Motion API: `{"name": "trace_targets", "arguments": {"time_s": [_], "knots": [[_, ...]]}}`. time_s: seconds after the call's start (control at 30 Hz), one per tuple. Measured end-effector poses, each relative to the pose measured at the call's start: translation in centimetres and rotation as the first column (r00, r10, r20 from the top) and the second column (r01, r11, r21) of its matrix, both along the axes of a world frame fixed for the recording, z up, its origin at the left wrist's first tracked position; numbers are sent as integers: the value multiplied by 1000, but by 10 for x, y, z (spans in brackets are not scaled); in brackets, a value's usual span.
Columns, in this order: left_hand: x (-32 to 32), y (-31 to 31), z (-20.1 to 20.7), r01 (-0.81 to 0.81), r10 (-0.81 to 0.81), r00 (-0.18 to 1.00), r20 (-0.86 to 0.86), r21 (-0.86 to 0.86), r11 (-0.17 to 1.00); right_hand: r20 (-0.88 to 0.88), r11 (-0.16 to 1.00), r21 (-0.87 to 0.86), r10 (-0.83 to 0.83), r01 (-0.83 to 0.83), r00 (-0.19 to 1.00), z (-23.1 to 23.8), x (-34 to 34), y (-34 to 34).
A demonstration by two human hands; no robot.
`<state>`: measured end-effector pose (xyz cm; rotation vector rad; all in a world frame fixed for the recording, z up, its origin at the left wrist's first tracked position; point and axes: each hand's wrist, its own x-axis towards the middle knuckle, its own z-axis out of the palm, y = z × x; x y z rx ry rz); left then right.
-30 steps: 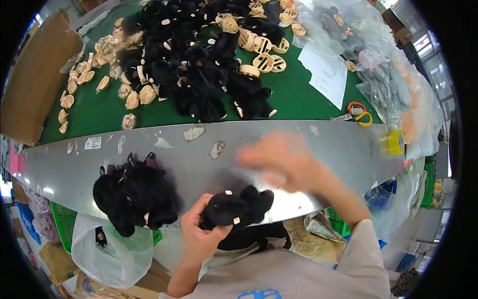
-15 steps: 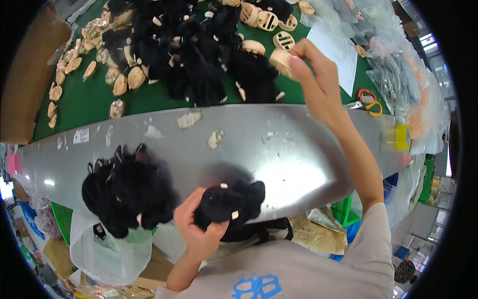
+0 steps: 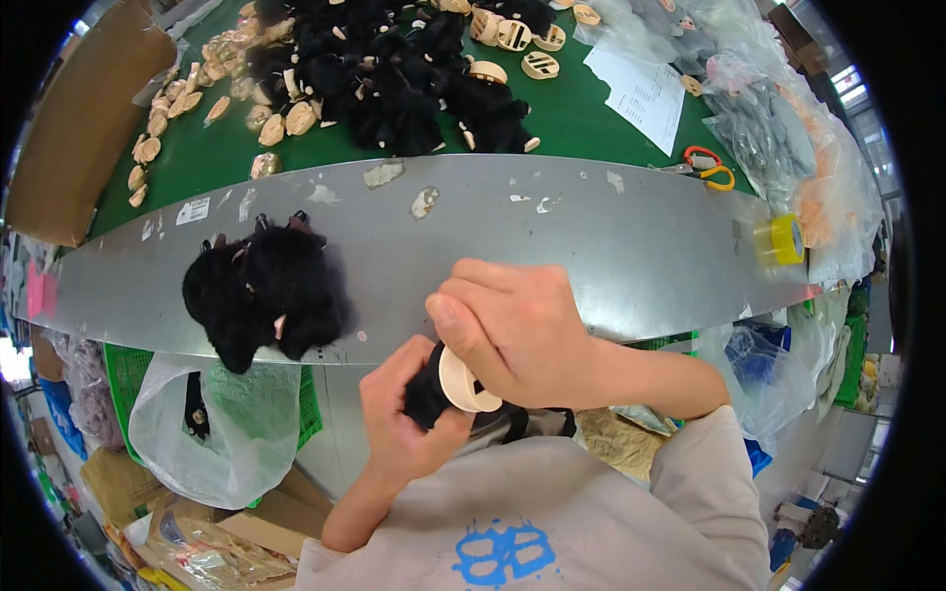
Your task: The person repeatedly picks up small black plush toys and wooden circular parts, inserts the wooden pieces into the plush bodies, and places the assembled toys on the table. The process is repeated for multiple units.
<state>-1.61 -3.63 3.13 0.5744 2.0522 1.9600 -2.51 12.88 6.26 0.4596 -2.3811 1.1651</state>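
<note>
Near my chest, my left hand [image 3: 406,422] is closed around a small black plush toy [image 3: 424,397], which is mostly hidden by the fingers. My right hand [image 3: 527,330] is closed at the near side of a beige round plastic part [image 3: 457,382] with a dark opening, and the part sits against the plush. The right fingertips are partly out of sight, with the thumb pointing left above the part. On the metal table edge to the left lie black plush toys [image 3: 266,286] with small loops on top.
A grey metal strip [image 3: 591,227] borders the green table [image 3: 581,123]. Black plush pieces [image 3: 389,89] and beige slotted round parts [image 3: 540,65] are heaped at the back. Scissors [image 3: 711,169], yellow tape [image 3: 786,239] and clear bags lie right; a cardboard box [image 3: 84,128] stands left.
My right hand has come from the back of the table to the plush, bringing the beige round part against it. My left hand still grips the plush. The view has shifted.
</note>
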Motion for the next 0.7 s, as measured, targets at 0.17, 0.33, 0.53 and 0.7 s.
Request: {"name": "trace_targets", "arguments": {"time_s": [0.17,0.33,0.53,0.7], "knots": [[13,0,1,-32,24,989,-146,-47,998,34,999,7,-51,51,998,3,16,-8],[17,4,5,-80,45,961,-272,-117,990,54,996,-25,-80,81,995,-6,19,-4],[18,6,-11,-146,99,936,-338,-115,983,-187,988,-107,91,-112,978,-6,16,-8],[22,3,-11,-210,191,957,-216,-67,975,-165,988,-129,63,-84,984,-8,14,-8]]}}
